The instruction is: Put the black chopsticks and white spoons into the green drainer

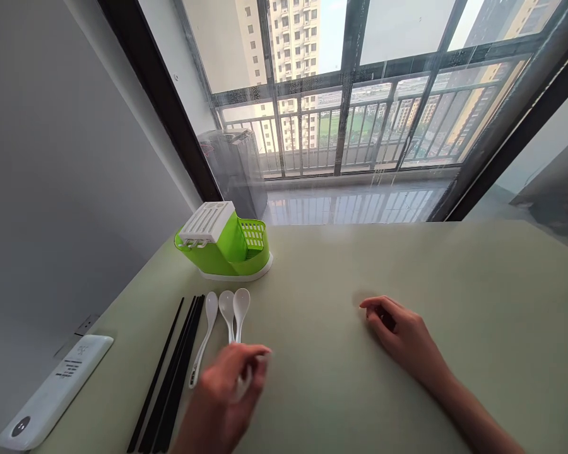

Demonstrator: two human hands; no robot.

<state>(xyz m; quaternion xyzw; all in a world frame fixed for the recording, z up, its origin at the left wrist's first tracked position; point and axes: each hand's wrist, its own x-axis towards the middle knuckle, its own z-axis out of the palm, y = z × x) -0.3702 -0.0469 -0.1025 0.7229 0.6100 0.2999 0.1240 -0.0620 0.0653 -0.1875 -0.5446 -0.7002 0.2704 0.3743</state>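
Note:
My left hand (pixel 231 388), slightly blurred, is over the handles of two white spoons (pixel 226 305) (pixel 241 302) lying side by side. Its thumb and fingers are curved with a gap between them, and part of a white handle shows through; no held item is visible. A third white spoon (pixel 203 343) lies just left of these, its handle end by my wrist. Further left are several black chopsticks (pixel 177 372), most bunched together and one apart. My right hand (pixel 402 337) rests on the tabletop, loosely curled with thumb and index apart, and nothing shows in it.
A green utensil holder (pixel 227 255) with a white slotted top (pixel 208 221) and white base stands behind the spoons. At the left table edge lies a long white case (pixel 59 391) with printed marks. Beyond the pale tabletop (pixel 331 271) is a glass window onto a balcony.

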